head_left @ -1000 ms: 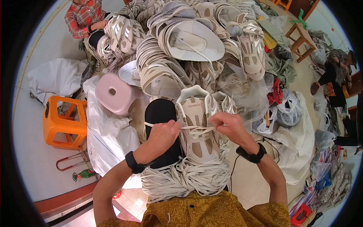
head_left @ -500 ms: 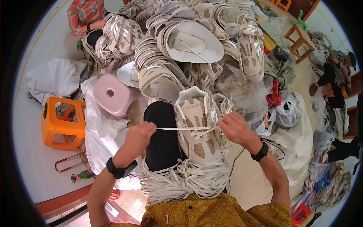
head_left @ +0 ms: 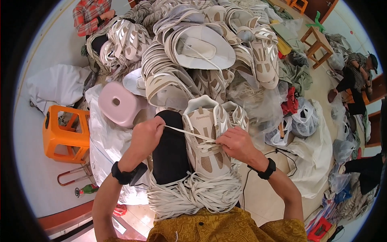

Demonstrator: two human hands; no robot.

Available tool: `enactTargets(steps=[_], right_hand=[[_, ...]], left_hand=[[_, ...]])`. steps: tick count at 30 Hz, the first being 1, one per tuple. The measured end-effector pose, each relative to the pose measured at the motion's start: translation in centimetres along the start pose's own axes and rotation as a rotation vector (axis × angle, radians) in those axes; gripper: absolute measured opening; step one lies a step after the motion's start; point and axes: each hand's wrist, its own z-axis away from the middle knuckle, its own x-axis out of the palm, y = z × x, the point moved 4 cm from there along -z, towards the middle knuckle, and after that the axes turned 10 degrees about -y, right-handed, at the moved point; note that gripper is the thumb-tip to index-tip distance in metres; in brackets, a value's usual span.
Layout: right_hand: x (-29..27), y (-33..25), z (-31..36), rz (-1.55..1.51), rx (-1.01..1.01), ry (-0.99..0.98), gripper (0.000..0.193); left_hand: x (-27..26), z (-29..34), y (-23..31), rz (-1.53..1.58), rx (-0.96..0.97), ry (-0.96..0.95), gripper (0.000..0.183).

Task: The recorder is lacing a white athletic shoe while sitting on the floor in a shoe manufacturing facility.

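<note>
A beige and white shoe upper [head_left: 200, 158] faces me, with flat white lacing across its front. My left hand [head_left: 146, 136] is closed on one end of the shoelace [head_left: 177, 129], which runs taut over a black padded board [head_left: 171, 151] to the eyelets. My right hand [head_left: 237, 143] pinches at the upper's right eyelet edge; the lace seems to be between its fingers, though they partly hide it. A thick bundle of loose white laces [head_left: 197, 195] lies between the upper and my body. Another upper [head_left: 235, 113] stands just behind my right hand.
Stacked shoe uppers [head_left: 167, 86] pile up beyond my hands. A pink stool [head_left: 119, 105] and an orange stool [head_left: 66, 131] stand at left. Plastic bags [head_left: 304, 119] lie at right. A person in a checked shirt [head_left: 92, 18] is far left; another person [head_left: 358, 72] sits far right.
My right hand has moved left, from beside the upper to its eyelet edge. My left hand has risen slightly, and the lace now slants up toward it.
</note>
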Motion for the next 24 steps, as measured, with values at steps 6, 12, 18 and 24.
enactTargets(steps=[6, 12, 18, 24], right_hand=[[-1.4, 2.0, 0.0, -0.361, 0.176, 0.017, 0.014], [-0.4, 1.8, 0.6, -0.456, 0.339, 0.015, 0.017], [-0.6, 1.1, 0.5, -0.494, 0.251, -0.054, 0.021], [0.1, 0.0, 0.5, -0.262, 0.153, 0.063, 0.018]], left_hand=[[-0.4, -0.3, -0.3, -0.149, 0.060, 0.036, 0.009], [2.3, 0.4, 6.2, -0.196, 0.335, 0.063, 0.015], [6.0, -0.2, 7.8, -0.175, 0.411, -0.188, 0.011], [7.3, -0.2, 7.7, -0.195, 0.397, -0.168, 0.009]])
